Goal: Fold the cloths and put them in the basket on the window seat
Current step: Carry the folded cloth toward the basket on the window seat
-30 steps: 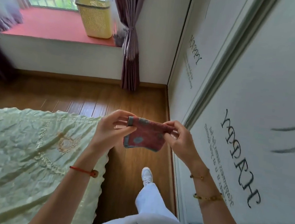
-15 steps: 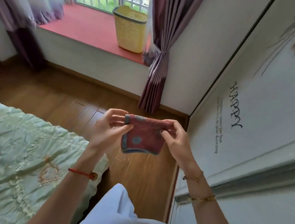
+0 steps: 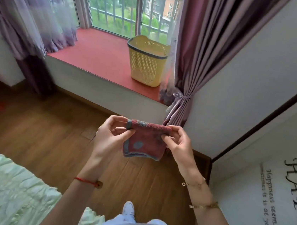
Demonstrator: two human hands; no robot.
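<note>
Red terry cloth (image 3: 144, 141), folded small, with a blue-grey border and spots, hangs in the air between both hands, held as it was half a second ago. The left hand (image 3: 111, 137) pinches its upper left corner between the thumb and curled fingers. The right hand (image 3: 179, 145) pinches the upper right edge in the same way. What has changed is the view. It has lifted, so the yellow perforated plastic basket (image 3: 148, 62) now looks larger and sits nearer the middle, with the window behind it in full.

The basket stands open-topped on the red window seat (image 3: 102, 57), close to the seat's front edge. The cloth is held in front of and below the basket, well apart from it, over brown wooden floor (image 3: 49, 129). Bare floor runs from the hands to the seat's white front. A mauve curtain (image 3: 206, 54) hangs tied just right of the basket. A pale green quilted bedspread (image 3: 5, 188) lies well below and left of it.

The basket's inside is not visible. One white shoe (image 3: 128, 210) shows far below the basket, and the other foot is hidden. Black lettering on the white panel (image 3: 284, 183), to the right of the basket, is cut off at the frame's edge.
</note>
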